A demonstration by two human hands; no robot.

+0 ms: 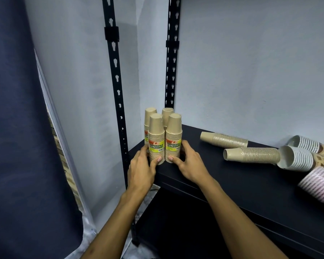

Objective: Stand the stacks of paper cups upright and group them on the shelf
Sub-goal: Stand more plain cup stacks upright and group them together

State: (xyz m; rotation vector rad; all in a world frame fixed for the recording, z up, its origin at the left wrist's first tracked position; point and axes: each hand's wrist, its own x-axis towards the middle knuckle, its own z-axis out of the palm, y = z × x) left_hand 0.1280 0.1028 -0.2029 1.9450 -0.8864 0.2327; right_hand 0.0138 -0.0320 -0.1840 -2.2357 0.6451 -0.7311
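Observation:
Several tan paper cup stacks stand upright, upside down, packed together at the left end of the black shelf (232, 176). The front left stack (156, 135) and the front right stack (173, 135) carry yellow labels. My left hand (141, 165) cups the front left stack at its base, and my right hand (189, 161) cups the front right stack at its base. Two more tan stacks lie on their sides further right, the far one (224, 140) and the near one (251, 155).
White-rimmed patterned cup stacks (297, 159) and a pink striped stack (318, 186) lie on their sides at the shelf's right end. Black slotted uprights (118, 94) rise behind and left of the upright group. A dark blue cloth (17, 128) hangs at the left.

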